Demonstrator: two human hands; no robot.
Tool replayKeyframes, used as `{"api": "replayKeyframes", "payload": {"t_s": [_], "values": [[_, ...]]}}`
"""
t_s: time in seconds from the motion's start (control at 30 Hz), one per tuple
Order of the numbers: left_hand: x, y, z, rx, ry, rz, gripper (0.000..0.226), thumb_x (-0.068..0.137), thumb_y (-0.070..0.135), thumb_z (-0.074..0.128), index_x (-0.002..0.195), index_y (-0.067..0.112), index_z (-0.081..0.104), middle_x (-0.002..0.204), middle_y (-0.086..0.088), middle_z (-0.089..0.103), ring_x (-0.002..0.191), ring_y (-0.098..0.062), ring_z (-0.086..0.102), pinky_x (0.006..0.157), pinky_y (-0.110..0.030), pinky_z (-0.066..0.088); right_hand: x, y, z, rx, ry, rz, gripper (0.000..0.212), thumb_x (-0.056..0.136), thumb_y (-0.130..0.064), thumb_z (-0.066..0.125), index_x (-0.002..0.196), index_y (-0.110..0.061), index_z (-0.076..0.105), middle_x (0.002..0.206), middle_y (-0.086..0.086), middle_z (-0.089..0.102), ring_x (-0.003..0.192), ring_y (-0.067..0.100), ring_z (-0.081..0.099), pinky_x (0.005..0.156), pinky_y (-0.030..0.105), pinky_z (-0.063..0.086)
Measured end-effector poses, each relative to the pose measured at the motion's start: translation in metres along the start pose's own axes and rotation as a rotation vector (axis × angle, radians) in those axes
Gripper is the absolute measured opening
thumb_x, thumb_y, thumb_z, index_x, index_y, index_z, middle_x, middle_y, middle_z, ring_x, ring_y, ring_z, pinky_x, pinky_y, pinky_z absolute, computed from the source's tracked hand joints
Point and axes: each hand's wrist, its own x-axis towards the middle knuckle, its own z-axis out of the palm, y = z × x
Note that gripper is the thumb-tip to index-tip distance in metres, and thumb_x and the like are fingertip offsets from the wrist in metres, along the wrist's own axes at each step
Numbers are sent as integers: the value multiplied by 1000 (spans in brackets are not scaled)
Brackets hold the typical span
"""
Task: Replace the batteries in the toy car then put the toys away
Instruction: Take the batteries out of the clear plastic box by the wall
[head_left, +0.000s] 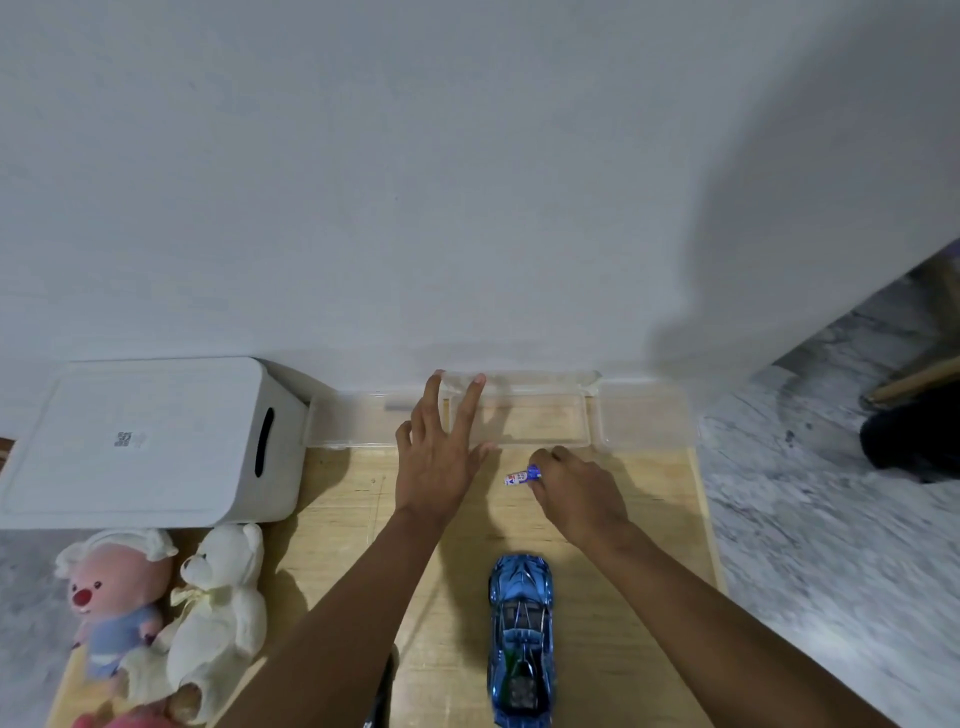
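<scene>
Left hand (441, 467) spread wide, holding nothing, fingertips over the clear tray (540, 410); right hand (576, 493) pinches a battery (522, 476), one end hidden by fingers. Blue toy car (521, 639) sits at its six o'clock

Glossy, chrome-blue finish on the toy car (521, 639); pale, matt, grained wood for the board (337, 519); soft fleecy cloth on the pink plush (111, 597) and the cream bear (218, 608); smooth matt white plastic for the storage box (140, 441); clear, shiny plastic tray (540, 421); printed glossy wrap on the battery (522, 476).
</scene>
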Motion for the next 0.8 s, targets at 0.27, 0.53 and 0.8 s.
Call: {"api": "replayKeyframes", "payload": {"t_s": [0.27,0.53,0.8], "values": [[0,1,0,13,-12,-12,90,98,62,54,162,38,-2,169,-19,6,138,-35,48,97,-53,52,-5,9,14,35,127,-23,38,88,-31,73,123,-22,61,111,0,63,76,27,69,54,33,48],[0,1,1,11,0,-13,91,97,62,57,162,38,-1,168,-20,9,136,-36,49,96,-53,52,-12,16,31,155,212,-62,63,76,4,74,130,-24,58,117,-1,55,96,19,60,68,30,58],[-1,3,-1,6,-4,-20,90,97,61,55,162,39,-3,168,-20,10,137,-35,48,97,-52,52,-14,19,28,251,308,-93,46,76,7,74,113,-19,66,104,-3,63,88,20,65,66,30,56]]}}
